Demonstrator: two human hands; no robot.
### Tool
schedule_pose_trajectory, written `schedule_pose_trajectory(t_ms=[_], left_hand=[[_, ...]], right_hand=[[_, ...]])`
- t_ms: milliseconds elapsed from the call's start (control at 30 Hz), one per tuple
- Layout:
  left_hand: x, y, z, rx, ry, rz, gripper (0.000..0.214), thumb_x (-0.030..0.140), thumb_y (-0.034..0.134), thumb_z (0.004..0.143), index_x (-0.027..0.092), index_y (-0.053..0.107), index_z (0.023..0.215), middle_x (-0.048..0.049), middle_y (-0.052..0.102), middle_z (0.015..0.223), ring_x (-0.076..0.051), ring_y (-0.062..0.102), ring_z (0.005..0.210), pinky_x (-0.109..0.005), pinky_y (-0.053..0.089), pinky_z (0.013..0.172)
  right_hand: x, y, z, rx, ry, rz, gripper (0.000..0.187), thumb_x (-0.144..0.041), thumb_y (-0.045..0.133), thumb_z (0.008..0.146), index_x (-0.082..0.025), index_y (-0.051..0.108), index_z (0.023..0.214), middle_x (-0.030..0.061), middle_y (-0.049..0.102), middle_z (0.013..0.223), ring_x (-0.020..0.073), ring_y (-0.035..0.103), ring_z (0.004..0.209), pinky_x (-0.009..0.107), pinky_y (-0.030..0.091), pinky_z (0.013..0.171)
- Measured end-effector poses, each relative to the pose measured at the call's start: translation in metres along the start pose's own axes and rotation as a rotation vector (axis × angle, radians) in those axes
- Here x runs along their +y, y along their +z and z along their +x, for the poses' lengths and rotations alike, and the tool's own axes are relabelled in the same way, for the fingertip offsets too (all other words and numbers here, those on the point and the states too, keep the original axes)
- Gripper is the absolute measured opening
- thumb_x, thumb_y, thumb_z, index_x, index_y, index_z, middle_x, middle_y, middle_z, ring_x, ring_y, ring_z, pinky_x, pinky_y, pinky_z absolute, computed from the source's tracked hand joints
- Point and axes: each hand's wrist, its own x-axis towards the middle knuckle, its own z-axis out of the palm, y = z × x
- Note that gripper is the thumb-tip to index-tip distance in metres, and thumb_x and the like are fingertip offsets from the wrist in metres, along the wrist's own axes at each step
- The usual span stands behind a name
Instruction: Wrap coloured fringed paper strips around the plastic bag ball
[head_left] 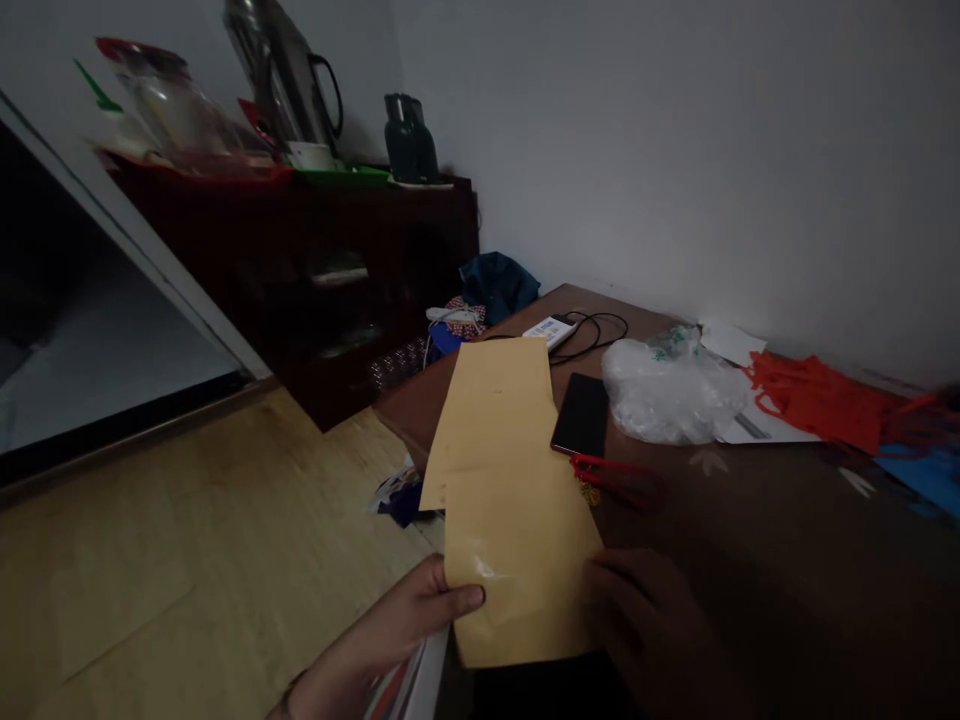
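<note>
My left hand grips the left edge of a glossy yellow-brown paper, its thumb lying on top. At the paper's right edge is my right hand, in deep shade, with its fingers bent against the edge. Whether this is a single sheet or an envelope, I cannot tell. Beyond it, a second piece of yellow-brown paper extends over the table, partly covered by the held one. Just right of the papers lie a dark phone and red-handled scissors.
On the brown table are a clear plastic bag, orange-red material, blue material and a white device with a black cable. A dark cabinet stands behind, left, carrying a metal flask. Wooden floor lies left.
</note>
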Motion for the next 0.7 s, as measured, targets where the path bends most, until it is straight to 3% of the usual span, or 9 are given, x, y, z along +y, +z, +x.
schedule_pose_trajectory(t_ms=[67,167,233,400,567,700], left_hand=[[0.000,-0.005,0.003,-0.014,-0.011,-0.005,0.036,0.041,0.074,0.076,0.017,0.074,0.103,-0.0080,0.076,0.097,-0.025,0.068,0.092,-0.038,0.048,0.089],[-0.002,-0.012,0.004,0.010,-0.036,0.015,0.034,0.040,0.074,0.076,0.016,0.075,0.100,-0.0081,0.077,0.095,-0.024,0.069,0.089,-0.037,0.049,0.087],[-0.003,-0.015,0.005,0.021,-0.044,0.015,0.032,0.039,0.074,0.077,0.017,0.075,0.099,-0.0078,0.077,0.095,-0.023,0.069,0.089,-0.036,0.049,0.086],[-0.004,-0.017,0.005,0.048,-0.035,-0.010,0.028,0.037,0.074,0.077,0.020,0.075,0.099,-0.0059,0.077,0.096,-0.023,0.068,0.092,-0.036,0.050,0.087],[0.000,-0.014,0.002,0.040,-0.012,-0.013,0.029,0.038,0.075,0.076,0.021,0.075,0.100,-0.0052,0.077,0.092,-0.021,0.068,0.088,-0.035,0.051,0.086],[0.004,-0.012,-0.003,0.006,-0.021,-0.023,0.033,0.040,0.075,0.076,0.024,0.074,0.104,-0.0040,0.077,0.093,-0.020,0.068,0.087,-0.032,0.051,0.084]], right_hand=[[0.006,-0.003,-0.007,-0.027,0.111,0.030,0.030,-0.023,0.057,0.089,-0.024,0.057,0.119,0.0060,0.068,0.107,0.0187,0.068,0.091,0.027,0.058,0.075],[0.012,-0.004,-0.014,-0.080,0.291,0.087,0.058,-0.031,0.064,0.085,-0.025,0.042,0.138,0.0021,0.072,0.102,0.0156,0.071,0.078,0.021,0.059,0.065],[0.011,-0.001,-0.015,-0.083,0.327,0.121,0.068,-0.033,0.068,0.082,-0.025,0.037,0.142,0.0010,0.074,0.097,0.0154,0.070,0.069,0.022,0.059,0.061],[0.008,0.008,-0.010,-0.040,0.329,0.178,0.065,-0.028,0.069,0.079,-0.026,0.044,0.139,0.0059,0.074,0.098,0.0196,0.070,0.065,0.027,0.059,0.056],[0.009,0.003,-0.010,-0.116,0.418,0.327,0.068,-0.024,0.069,0.080,-0.030,0.039,0.141,-0.0012,0.073,0.085,0.0158,0.068,0.064,0.024,0.058,0.059],[0.010,-0.003,-0.011,-0.159,0.472,0.401,0.061,-0.024,0.070,0.079,-0.030,0.048,0.136,-0.0032,0.071,0.082,0.0137,0.068,0.064,0.020,0.057,0.058]])
